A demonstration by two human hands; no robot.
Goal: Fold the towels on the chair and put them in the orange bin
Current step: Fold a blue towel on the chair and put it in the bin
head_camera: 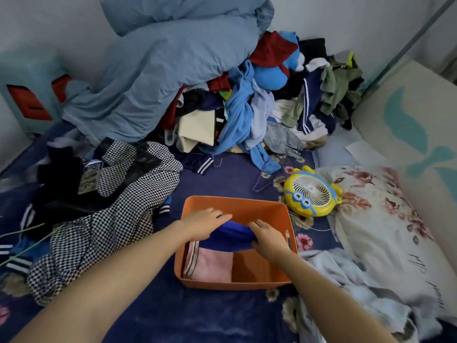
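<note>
Folded blue towel (228, 240) sits in far half of orange plastic bin (235, 203), beyond folded pink towel (212, 264); left hand (206, 225) flat on top, right hand (269, 240) pinching its edge, likely to keep the fold.

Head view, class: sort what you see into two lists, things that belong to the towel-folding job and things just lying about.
Job in hand: orange bin; blue towel; pink towel; left hand; right hand.

Lying about: yellow fan; houndstooth garment; clothes pile; floral pillow.
</note>
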